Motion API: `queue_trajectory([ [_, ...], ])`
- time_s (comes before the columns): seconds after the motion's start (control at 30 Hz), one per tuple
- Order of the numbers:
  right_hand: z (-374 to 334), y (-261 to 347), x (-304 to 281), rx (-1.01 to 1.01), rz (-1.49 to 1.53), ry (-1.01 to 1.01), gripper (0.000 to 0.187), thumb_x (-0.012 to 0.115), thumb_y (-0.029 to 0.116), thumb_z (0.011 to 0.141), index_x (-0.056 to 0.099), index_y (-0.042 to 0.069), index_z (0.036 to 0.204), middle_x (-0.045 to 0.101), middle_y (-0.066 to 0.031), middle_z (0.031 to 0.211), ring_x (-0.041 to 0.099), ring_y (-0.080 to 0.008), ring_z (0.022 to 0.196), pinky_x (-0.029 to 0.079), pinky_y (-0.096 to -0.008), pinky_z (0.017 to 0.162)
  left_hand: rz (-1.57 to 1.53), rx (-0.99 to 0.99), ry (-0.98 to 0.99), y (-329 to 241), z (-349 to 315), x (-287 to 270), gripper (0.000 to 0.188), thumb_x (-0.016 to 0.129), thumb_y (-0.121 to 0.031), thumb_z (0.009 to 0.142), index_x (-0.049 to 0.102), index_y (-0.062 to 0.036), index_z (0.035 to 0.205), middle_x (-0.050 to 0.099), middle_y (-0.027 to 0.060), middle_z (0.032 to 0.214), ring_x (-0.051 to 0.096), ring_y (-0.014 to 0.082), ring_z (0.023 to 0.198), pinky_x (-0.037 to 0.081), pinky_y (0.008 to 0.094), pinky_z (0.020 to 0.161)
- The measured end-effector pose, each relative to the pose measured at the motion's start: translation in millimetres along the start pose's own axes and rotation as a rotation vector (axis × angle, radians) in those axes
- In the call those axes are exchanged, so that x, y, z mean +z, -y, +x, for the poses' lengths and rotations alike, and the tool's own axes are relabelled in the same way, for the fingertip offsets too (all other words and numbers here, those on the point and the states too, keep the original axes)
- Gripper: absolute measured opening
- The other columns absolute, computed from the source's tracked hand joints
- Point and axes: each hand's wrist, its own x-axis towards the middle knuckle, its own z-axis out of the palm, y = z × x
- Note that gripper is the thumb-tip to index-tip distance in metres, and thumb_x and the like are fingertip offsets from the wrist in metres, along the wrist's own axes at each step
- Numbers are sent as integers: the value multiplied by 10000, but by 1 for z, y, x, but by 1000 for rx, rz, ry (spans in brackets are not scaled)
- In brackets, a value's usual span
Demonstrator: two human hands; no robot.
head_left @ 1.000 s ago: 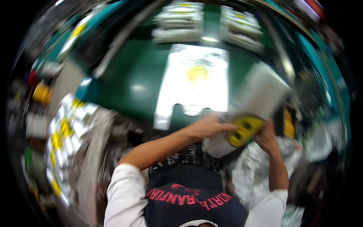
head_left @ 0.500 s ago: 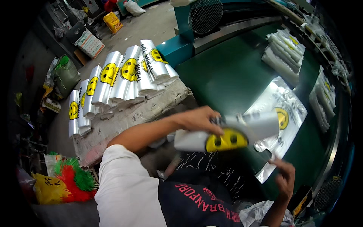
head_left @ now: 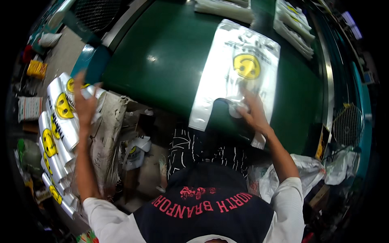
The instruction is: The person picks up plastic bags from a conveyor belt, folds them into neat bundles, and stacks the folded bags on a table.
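My left hand (head_left: 86, 99) is over the near end of the folded plastic bag bundles (head_left: 64, 106) at the left, its fingers apart and smeared by motion. One bundle lies right under it. The bundles are white with yellow smiley faces, laid overlapping in a row. My right hand (head_left: 256, 112) is open over a flat white T-shirt-style plastic bag (head_left: 227, 65), thumb and fingers spread beside its handle cut-out. That bag lies on the green table (head_left: 162, 69), its smiley upside down to me. Whether my right fingertips press on it I cannot tell.
At the far edge of the table sit a stack of clear-white bags (head_left: 225, 10) and another stack (head_left: 293, 28) to its right. A worn board (head_left: 106, 141) bears the bundles. A round mesh guard (head_left: 347, 126) stands at the right, near crumpled white plastic (head_left: 302, 172).
My view has turned right. My left hand has carried a folded bundle from above the table to the row at the left and let go. My right hand has moved over the flat bag.
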Motion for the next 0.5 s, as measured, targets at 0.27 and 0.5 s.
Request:
queue_trajectory([
  [0.27, -12, 11, -34, 239, 592, -33, 406, 463, 386, 971, 553, 43, 1167, 545, -31, 958, 457, -101, 888, 385, -251, 787, -1298, -661, 774, -264, -14, 170, 894, 661, -379, 846, 118, -19, 1457, 440, 279, 1302, 525, 290, 1101, 457, 377, 867],
  [0.5, -122, -11, -70, 185, -495, 310, 1033, 784, 427, 656, 205, 132, 1459, 184, -187, 1509, 181, -395, 1385, 169, -596, 1092, -1542, -647, 943, -247, -53, 140, 487, 538, -242, 939, 407, -67, 1374, 520, 127, 1279, 571, 215, 1081, 485, 349, 867],
])
